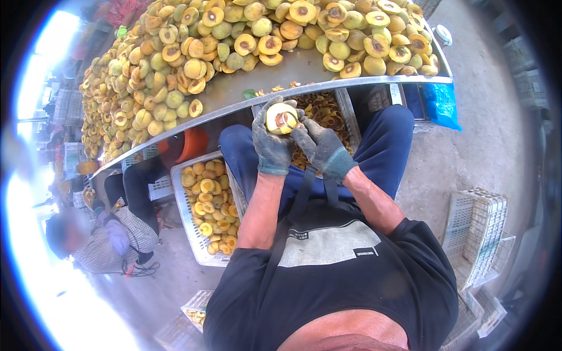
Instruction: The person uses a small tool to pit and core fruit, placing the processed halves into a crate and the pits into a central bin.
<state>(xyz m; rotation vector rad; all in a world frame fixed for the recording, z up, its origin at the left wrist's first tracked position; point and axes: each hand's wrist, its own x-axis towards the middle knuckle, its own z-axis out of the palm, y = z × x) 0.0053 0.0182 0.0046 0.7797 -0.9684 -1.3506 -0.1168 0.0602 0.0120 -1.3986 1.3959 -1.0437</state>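
In my gloved left hand (273, 149) rests a halved yellow peach-like fruit (274, 115), cut face up, its centre brown. My right hand (322, 142), gloved in the same grey, grips a small tool with a metal loop (287, 125) whose curved edge lies against the cut face; its handle is hidden by the fingers. Both hands are above my lap, just below the front edge of a metal table (263, 81). Beneath them, between my knees, a crate (350, 115) holds brown and yellow fruit scraps.
Halved fruits (153, 83) are heaped on the table. A white plastic crate (186, 230) of hollowed halves stands left of my leg, near an orange bucket (193, 145). Another person (114, 239) sits farther left. Stacked crates (478, 237) stand right; a blue plastic bag (440, 105) hangs at the table's corner.
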